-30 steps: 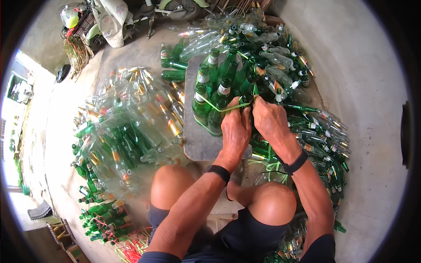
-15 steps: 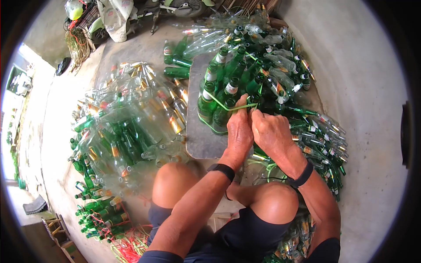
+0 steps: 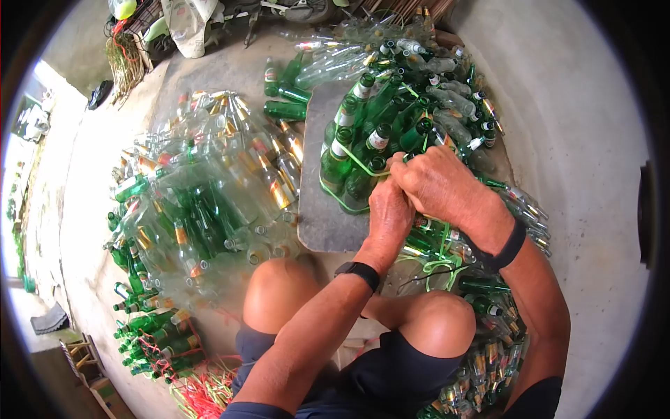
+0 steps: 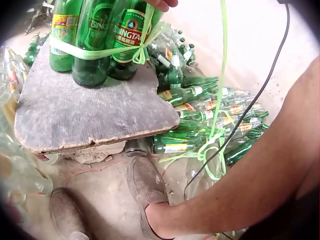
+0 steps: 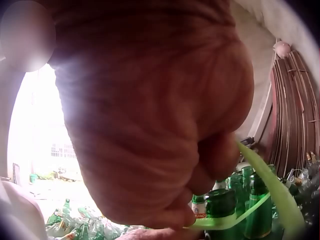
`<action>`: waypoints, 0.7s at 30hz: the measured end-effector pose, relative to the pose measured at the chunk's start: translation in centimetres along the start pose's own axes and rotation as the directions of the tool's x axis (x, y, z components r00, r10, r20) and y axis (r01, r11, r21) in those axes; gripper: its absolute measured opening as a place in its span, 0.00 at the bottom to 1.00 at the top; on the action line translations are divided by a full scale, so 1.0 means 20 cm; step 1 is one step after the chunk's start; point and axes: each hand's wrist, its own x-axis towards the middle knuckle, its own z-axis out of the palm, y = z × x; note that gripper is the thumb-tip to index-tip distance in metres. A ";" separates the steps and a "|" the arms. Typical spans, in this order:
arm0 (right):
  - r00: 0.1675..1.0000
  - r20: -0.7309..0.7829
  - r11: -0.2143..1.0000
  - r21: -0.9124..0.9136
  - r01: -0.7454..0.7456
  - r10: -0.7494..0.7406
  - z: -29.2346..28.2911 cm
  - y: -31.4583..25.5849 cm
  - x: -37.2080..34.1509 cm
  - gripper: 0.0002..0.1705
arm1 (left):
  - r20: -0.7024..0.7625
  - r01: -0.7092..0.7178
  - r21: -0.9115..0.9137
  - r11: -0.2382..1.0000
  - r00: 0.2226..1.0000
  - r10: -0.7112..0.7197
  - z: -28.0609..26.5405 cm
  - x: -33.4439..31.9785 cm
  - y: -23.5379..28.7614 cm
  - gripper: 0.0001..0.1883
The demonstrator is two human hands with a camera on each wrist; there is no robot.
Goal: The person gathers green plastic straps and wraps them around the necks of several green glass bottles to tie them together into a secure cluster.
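A cluster of upright green bottles (image 3: 378, 138) stands on a grey board (image 3: 324, 234), with a light green strap (image 3: 363, 165) round the necks and another band (image 4: 95, 53) lower down. At the near right of the cluster, the left hand (image 3: 389, 216) pinches the strap, its fingertips partly hidden. Directly beside and above it, the right hand (image 3: 447, 183) has curled fingers gripping the strap; in the right wrist view a length of strap (image 5: 267, 182) runs out from this hand (image 5: 150, 120). Only fingertips of the left hand (image 4: 164, 4) show in the left wrist view.
Clear and green bottles (image 3: 202, 202) lie heaped on the left, and more bottles (image 3: 447, 98) at the right and back. Loose green strap (image 3: 441, 265) and a dark cord (image 4: 255, 95) hang near the right knee (image 3: 437, 325). A vehicle (image 3: 300, 10) stands at the back.
Both hands have stayed together at the strap; the right hand has turned over, its wrist moving right and its elbow outward. The bottle cluster sits slightly farther right in the head view.
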 end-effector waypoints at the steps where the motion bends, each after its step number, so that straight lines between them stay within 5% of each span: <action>1: 1.000 0.005 1.000 0.006 0.001 -0.001 -0.01 0.01 0.02 0.04 | 0.000 0.008 0.001 1.000 1.000 -0.008 0.00 -0.01 -0.01 0.12; 3: 0.997 0.072 0.998 -0.055 0.009 -0.005 -0.06 0.02 0.06 0.03 | 0.153 0.039 0.037 0.999 0.987 -0.044 -0.03 0.00 0.00 0.09; 13: 0.969 0.240 0.942 0.306 -0.140 0.066 -0.06 0.27 0.21 0.05 | -0.016 0.017 -0.015 1.000 1.000 -0.017 -0.04 0.02 0.09 0.09; 15: 0.913 0.388 0.865 0.409 -0.292 0.125 -0.06 0.29 0.24 0.07 | -0.023 0.006 -0.012 1.000 1.000 -0.006 -0.04 0.02 0.09 0.08; 21: 0.858 0.477 0.846 0.365 -0.388 0.188 -0.08 0.31 0.29 0.10 | 0.005 0.036 -0.020 0.999 0.999 -0.036 -0.05 0.02 0.10 0.09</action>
